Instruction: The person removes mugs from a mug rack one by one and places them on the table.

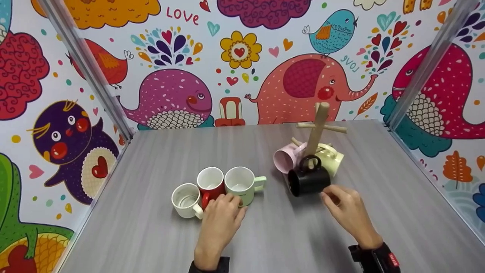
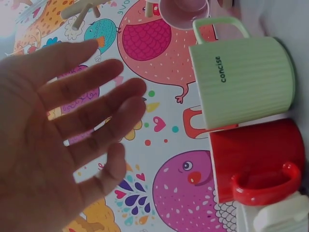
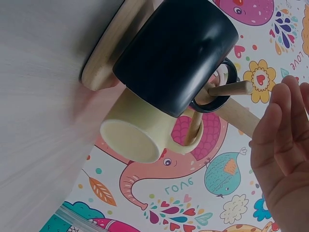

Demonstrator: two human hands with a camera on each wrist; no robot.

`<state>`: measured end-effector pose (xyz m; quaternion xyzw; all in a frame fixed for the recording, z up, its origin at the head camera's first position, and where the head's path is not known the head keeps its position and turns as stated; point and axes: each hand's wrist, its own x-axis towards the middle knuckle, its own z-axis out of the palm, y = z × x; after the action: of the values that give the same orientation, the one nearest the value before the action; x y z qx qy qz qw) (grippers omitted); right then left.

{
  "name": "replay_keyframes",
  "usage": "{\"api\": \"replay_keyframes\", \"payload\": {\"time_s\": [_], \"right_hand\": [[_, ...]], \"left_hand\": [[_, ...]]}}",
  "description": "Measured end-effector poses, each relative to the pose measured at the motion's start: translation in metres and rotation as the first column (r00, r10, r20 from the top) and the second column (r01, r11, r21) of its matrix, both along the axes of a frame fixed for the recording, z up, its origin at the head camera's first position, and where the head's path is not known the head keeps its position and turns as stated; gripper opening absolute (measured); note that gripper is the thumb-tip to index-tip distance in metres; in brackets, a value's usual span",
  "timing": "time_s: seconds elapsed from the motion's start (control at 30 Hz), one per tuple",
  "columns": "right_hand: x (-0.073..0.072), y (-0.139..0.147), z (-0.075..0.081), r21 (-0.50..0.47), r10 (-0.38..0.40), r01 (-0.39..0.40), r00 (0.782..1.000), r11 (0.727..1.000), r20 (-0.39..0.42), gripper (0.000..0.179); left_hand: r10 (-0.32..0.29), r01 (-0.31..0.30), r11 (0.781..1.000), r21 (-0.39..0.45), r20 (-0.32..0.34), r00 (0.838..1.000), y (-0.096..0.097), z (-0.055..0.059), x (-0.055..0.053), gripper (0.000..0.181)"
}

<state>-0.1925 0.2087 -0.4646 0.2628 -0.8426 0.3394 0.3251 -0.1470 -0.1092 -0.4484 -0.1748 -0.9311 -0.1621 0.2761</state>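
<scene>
Three mugs stand in a row on the grey table [image 1: 151, 227]: a white mug [image 1: 185, 200], a red mug [image 1: 210, 181] and a pale green mug [image 1: 240, 182]. My left hand [image 1: 224, 212] hovers just in front of them, fingers spread and holding nothing; the left wrist view shows the hand [image 2: 72, 135] apart from the green mug [image 2: 244, 79] and red mug [image 2: 258, 162]. A wooden mug tree [image 1: 317, 125] carries a pink mug [image 1: 285, 159], a cream mug [image 1: 335, 159] and a black mug [image 1: 308, 181]. My right hand [image 1: 339, 203] is open just below the black mug [image 3: 176, 53], not touching it.
Colourful cartoon-print walls with metal corner posts [image 1: 87, 68] close in the table on three sides. The mug tree's round wooden base [image 3: 108, 53] rests on the table, and the upper pegs [image 1: 333, 128] carry nothing. Bare table lies at the left and front.
</scene>
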Motion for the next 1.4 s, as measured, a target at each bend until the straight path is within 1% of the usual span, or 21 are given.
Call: {"api": "replay_keyframes", "payload": {"time_s": [0.17, 0.3, 0.47, 0.6, 0.77, 0.83, 0.93, 1.13, 1.3, 1.4], "right_hand": [[0.0, 0.0, 0.001, -0.008, 0.009, -0.009, 1.0, 1.0, 0.007, 0.02], [-0.004, 0.002, 0.001, -0.008, -0.006, 0.006, 1.0, 1.0, 0.02, 0.02], [-0.016, 0.003, 0.005, 0.008, -0.066, 0.066, 0.996, 0.998, 0.063, 0.018], [-0.024, 0.003, 0.007, 0.017, -0.108, 0.107, 0.989, 0.994, 0.103, 0.016], [-0.032, 0.001, 0.01, 0.019, -0.147, 0.146, 0.98, 0.989, 0.134, 0.011], [-0.036, 0.0, 0.009, 0.017, -0.16, 0.159, 0.977, 0.987, 0.141, 0.01], [-0.043, 0.0, 0.008, 0.013, -0.174, 0.174, 0.973, 0.985, 0.153, 0.011], [-0.054, 0.001, 0.006, 0.015, -0.195, 0.196, 0.957, 0.98, 0.216, 0.011], [-0.062, 0.002, 0.006, 0.032, -0.211, 0.211, 0.938, 0.977, 0.276, 0.017], [-0.067, 0.003, 0.006, 0.054, -0.219, 0.213, 0.927, 0.976, 0.304, 0.022]], "left_hand": [[-0.009, 0.009, 1.0, 0.009, 0.005, 1.0, 0.002, 0.002, 0.002, 0.014], [-0.02, 0.02, 1.0, -0.001, -0.013, 1.0, 0.005, 0.005, 0.005, 0.014], [-0.047, 0.047, 0.999, -0.028, -0.03, 0.998, 0.011, 0.01, 0.01, 0.013], [-0.085, 0.084, 0.995, -0.045, -0.018, 0.996, 0.017, 0.014, 0.015, 0.011], [-0.138, 0.134, 0.988, -0.071, -0.059, 0.989, 0.025, 0.017, 0.019, 0.011], [-0.155, 0.146, 0.985, -0.091, -0.093, 0.983, 0.027, 0.018, 0.021, 0.012], [-0.174, 0.161, 0.98, -0.119, -0.109, 0.979, 0.031, 0.018, 0.025, 0.013], [-0.213, 0.196, 0.966, -0.169, -0.091, 0.973, 0.042, 0.02, 0.031, 0.014], [-0.243, 0.218, 0.958, -0.188, -0.125, 0.962, 0.049, 0.02, 0.034, 0.016], [-0.258, 0.225, 0.949, -0.22, -0.132, 0.957, 0.053, 0.02, 0.036, 0.017]]}}
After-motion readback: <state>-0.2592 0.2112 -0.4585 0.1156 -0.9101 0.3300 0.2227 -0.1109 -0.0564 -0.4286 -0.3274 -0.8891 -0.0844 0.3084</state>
